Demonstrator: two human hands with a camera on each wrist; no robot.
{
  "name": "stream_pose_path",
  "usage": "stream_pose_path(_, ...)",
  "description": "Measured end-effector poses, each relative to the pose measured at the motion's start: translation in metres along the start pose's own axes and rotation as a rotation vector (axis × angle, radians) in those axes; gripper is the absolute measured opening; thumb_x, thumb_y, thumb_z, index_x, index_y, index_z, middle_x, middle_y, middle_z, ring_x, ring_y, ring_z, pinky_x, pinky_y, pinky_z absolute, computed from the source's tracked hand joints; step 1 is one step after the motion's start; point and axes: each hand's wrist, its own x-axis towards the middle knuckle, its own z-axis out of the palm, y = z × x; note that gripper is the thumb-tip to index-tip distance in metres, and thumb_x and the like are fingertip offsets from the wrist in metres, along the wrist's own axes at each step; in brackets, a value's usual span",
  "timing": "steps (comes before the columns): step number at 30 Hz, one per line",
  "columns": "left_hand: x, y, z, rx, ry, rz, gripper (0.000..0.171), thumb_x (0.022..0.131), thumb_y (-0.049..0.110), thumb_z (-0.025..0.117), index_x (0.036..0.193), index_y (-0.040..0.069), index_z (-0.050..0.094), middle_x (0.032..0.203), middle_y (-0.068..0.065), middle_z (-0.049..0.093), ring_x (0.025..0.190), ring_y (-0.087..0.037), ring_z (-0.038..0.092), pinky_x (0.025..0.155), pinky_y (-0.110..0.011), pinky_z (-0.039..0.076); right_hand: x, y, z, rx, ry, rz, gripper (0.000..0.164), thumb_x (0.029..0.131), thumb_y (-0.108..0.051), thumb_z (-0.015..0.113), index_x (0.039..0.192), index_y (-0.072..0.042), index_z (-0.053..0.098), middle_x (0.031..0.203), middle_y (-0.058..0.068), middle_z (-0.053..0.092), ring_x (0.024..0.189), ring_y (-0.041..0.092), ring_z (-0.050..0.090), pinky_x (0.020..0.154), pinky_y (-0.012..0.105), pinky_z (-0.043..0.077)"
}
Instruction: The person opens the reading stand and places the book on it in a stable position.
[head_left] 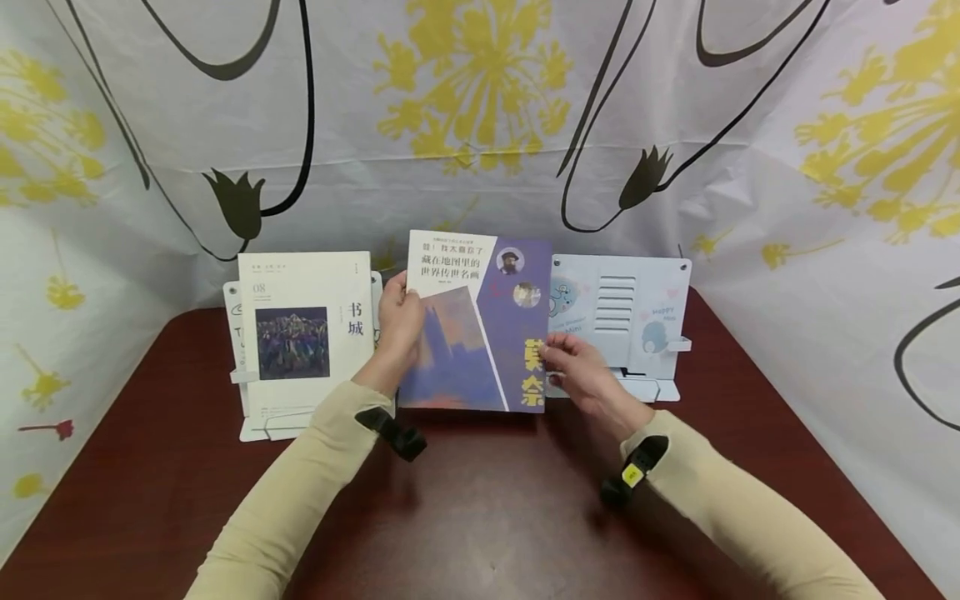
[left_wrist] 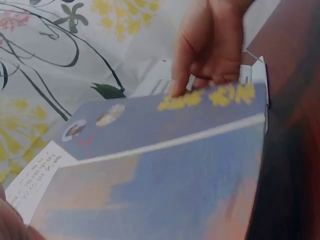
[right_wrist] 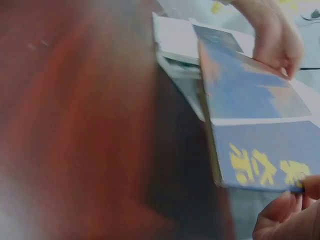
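Note:
A purple and white book (head_left: 517, 325) with yellow lettering is held upright between my two hands, above the table. My left hand (head_left: 399, 325) grips its left edge, thumb on the cover. At its lower right edge my right hand (head_left: 588, 375) pinches the book, thumb in front. In the left wrist view the book's cover (left_wrist: 165, 150) fills the middle, with the right hand (left_wrist: 212, 50) at its far edge. The right wrist view shows the book's lower edge and spine side by the yellow letters (right_wrist: 270, 167).
Left of the book, a cream book (head_left: 303, 333) stands on a white book stand (head_left: 258, 432). Behind the right hand is a second white stand (head_left: 618, 292) with blue cartoon prints and slots. Both are on the dark red table (head_left: 480, 508). A flowered cloth (head_left: 480, 100) hangs behind.

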Motion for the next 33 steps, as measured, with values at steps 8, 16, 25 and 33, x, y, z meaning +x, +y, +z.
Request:
stream_pose_path(8, 0.016, 0.010, 0.016, 0.089, -0.290, 0.061, 0.048, 0.098, 0.004, 0.044, 0.144, 0.017, 0.039, 0.120, -0.015, 0.056, 0.086, -0.016, 0.052, 0.076, -0.029, 0.048, -0.004, -0.050, -0.054, 0.113, -0.019, -0.128, 0.022, 0.093, -0.001, 0.054, 0.079, -0.015, 0.064, 0.073, -0.005, 0.063, 0.067, 0.008, 0.054, 0.062, 0.020, 0.044)
stream_pose_path(16, 0.032, 0.018, 0.070, 0.011, -0.343, 0.048, 0.043, 0.091, 0.006, 0.060, 0.134, 0.012, 0.052, 0.119, -0.013, 0.062, 0.099, -0.024, 0.064, 0.084, -0.040, 0.054, -0.001, -0.087, -0.110, 0.140, 0.043, -0.229, 0.021, 0.091, -0.001, 0.058, 0.077, -0.014, 0.068, 0.071, -0.005, 0.065, 0.063, 0.006, 0.055, 0.058, 0.018, 0.043)
stream_pose_path(25, 0.041, 0.029, 0.127, -0.114, -0.297, 0.217, 0.028, 0.088, -0.001, 0.061, 0.117, 0.001, 0.062, 0.110, -0.017, 0.066, 0.089, -0.023, 0.066, 0.078, -0.040, 0.055, 0.016, -0.106, -0.152, 0.173, 0.124, -0.347, 0.021, 0.088, 0.005, 0.059, 0.078, -0.011, 0.068, 0.073, -0.003, 0.065, 0.061, 0.008, 0.060, 0.058, 0.018, 0.050)
stream_pose_path(33, 0.036, 0.003, 0.148, -0.062, -0.303, 0.228, 0.028, 0.088, 0.000, 0.062, 0.116, 0.001, 0.063, 0.108, -0.017, 0.067, 0.087, -0.019, 0.066, 0.070, -0.030, 0.055, 0.022, -0.083, -0.177, 0.013, 0.171, -0.351, 0.021, 0.089, 0.005, 0.058, 0.079, -0.011, 0.066, 0.073, -0.004, 0.066, 0.064, 0.006, 0.064, 0.061, 0.017, 0.053)
